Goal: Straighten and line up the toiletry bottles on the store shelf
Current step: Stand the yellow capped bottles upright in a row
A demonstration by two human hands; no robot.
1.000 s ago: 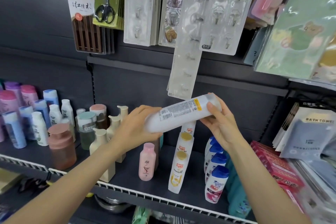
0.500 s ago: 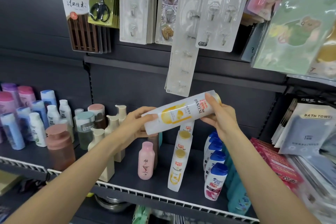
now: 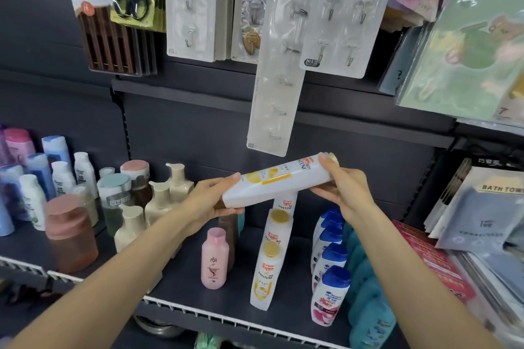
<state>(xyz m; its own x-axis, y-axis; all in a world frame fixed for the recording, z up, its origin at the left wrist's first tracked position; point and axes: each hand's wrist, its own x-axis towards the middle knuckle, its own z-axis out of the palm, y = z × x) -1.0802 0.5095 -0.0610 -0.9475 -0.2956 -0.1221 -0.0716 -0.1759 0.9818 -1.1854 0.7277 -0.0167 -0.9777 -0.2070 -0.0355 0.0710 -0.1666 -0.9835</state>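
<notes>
I hold a white Pantene bottle [image 3: 279, 181] with a gold cap almost level above the dark shelf [image 3: 198, 292], its cap end up and to the right. My left hand [image 3: 209, 201] grips the bottle's base. My right hand [image 3: 344, 190] grips its neck just below the cap. Under it a row of matching Pantene bottles [image 3: 269, 261] runs front to back. To the right of that row stands a line of white bottles with blue caps [image 3: 330, 280]. A small pink bottle [image 3: 214, 259] stands alone to the left.
Cream pump bottles [image 3: 160, 201], a brownish jar [image 3: 69, 232] and blue and pink bottles [image 3: 42, 170] fill the left side. Teal bottles [image 3: 368, 306] and towel packs [image 3: 482, 212] sit on the right. Hook packs [image 3: 272, 71] hang overhead. A white wire rail [image 3: 226, 317] edges the shelf front.
The bottle has been rolled in my hands: its barcode side faced me a second ago, now the yellow front label does. It has also dropped slightly toward level.
</notes>
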